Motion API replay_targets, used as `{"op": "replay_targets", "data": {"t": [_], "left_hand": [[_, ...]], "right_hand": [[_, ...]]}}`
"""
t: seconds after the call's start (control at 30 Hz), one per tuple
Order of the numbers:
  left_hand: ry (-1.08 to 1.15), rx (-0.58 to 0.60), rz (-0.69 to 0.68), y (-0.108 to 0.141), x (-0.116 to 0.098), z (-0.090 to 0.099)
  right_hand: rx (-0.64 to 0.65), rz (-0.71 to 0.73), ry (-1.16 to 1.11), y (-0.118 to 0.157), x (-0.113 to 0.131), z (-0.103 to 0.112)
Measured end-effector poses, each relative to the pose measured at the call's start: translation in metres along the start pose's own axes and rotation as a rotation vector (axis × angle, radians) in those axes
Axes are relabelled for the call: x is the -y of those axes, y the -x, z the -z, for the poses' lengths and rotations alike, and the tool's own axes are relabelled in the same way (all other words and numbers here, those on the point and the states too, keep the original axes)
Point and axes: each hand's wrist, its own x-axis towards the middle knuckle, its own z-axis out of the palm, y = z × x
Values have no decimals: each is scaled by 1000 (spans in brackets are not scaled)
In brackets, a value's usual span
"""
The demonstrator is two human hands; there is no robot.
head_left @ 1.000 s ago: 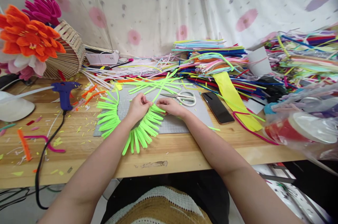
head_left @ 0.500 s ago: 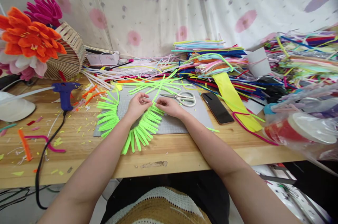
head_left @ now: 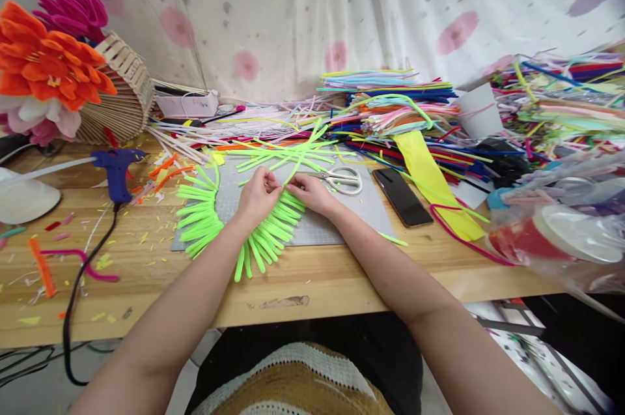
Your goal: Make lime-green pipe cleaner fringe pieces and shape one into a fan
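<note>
A curved fringe of bright green pipe cleaners (head_left: 199,223) bends in a U over the grey cutting mat (head_left: 322,226). At its right end my left hand (head_left: 261,195) pinches the strip, fingers closed. Close beside it, almost touching, my right hand (head_left: 308,192) is closed on the same end, where one pipe cleaner (head_left: 293,171) sticks up between the hands. My fingers hide the exact point of contact. Loose green pipe cleaners (head_left: 263,156) lie crossed behind the hands. White-handled scissors (head_left: 343,180) rest on the mat just beyond my right hand.
On the left stand a blue glue gun (head_left: 114,174) with a black cord and a basket (head_left: 122,99) of fuzzy flowers. A phone (head_left: 403,197) and yellow ribbon (head_left: 437,187) lie right of the mat. Pipe cleaner bundles (head_left: 390,109) line the back; a red-and-white cup (head_left: 547,236) sits far right.
My left hand's fingers have curled in more tightly at the strip's end. The fringe has turned slightly under my left wrist, and the view has shifted a little.
</note>
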Motion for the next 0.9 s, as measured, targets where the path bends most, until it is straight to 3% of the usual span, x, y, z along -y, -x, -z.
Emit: {"op": "replay_targets", "data": {"t": [0.13, 0.23, 0.3, 0.57, 0.9], "left_hand": [[317, 83, 212, 0, -3, 3], [561, 204, 421, -1, -10, 10], [648, 292, 492, -1, -12, 15], [767, 443, 510, -5, -3, 18], [724, 406, 535, -4, -7, 18]], "right_hand": [[34, -4, -133, 0, -2, 1], [104, -15, -337, 1, -2, 3], [158, -25, -477, 3, -1, 5], [204, -6, -690, 6, 6, 5], [242, -42, -717, 6, 7, 5]]}}
